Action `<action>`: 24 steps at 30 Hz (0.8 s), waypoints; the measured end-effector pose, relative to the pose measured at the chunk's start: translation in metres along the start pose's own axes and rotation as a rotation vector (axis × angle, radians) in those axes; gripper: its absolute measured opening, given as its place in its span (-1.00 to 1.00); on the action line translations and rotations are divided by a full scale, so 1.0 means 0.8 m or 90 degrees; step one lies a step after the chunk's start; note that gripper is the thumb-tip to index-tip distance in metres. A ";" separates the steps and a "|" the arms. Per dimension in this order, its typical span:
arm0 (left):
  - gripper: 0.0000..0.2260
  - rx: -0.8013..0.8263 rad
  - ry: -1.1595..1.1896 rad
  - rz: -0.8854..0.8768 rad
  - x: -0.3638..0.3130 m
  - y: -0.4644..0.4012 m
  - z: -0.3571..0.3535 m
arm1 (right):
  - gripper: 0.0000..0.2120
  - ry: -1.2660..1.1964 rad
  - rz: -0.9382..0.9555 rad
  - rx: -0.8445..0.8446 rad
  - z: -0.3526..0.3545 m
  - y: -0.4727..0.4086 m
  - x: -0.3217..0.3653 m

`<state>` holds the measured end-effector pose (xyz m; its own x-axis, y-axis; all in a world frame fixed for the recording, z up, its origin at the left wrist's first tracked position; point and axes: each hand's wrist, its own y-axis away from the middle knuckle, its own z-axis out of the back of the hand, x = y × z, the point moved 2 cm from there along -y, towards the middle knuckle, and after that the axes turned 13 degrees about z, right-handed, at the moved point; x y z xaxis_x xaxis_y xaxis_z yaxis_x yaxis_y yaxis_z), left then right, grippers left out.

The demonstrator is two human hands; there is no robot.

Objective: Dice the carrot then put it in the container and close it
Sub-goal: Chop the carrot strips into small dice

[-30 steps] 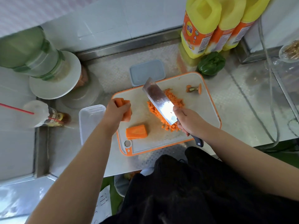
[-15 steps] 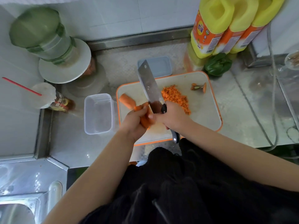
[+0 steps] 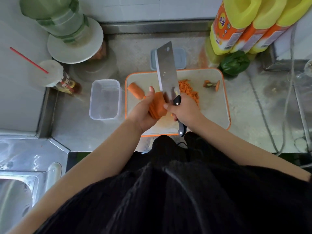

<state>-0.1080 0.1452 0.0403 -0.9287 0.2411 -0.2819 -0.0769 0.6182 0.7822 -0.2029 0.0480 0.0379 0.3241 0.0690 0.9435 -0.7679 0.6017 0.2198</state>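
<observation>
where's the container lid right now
In the head view, the blue-grey lid lies on the counter just behind the cutting board, partly hidden by the cleaver, left of the green pepper.

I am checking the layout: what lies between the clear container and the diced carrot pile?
In the head view, between the container and the pile lie a carrot chunk, the left hand holding carrot slices, and the cleaver.

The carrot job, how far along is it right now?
Partly done. A pile of diced carrot sits on the cutting board. The left hand holds a stack of carrot slices against the cleaver gripped by the right hand. One carrot chunk remains uncut; the container looks empty, its lid off.
</observation>
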 end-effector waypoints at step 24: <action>-0.41 -0.109 -0.005 0.035 -0.002 -0.012 0.000 | -0.79 -0.024 0.011 0.005 -0.001 -0.006 -0.003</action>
<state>-0.1057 0.1390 0.0330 -0.9305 0.2773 -0.2393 -0.0867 0.4680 0.8795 -0.1997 0.0452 0.0342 0.2905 0.0493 0.9556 -0.7776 0.5941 0.2058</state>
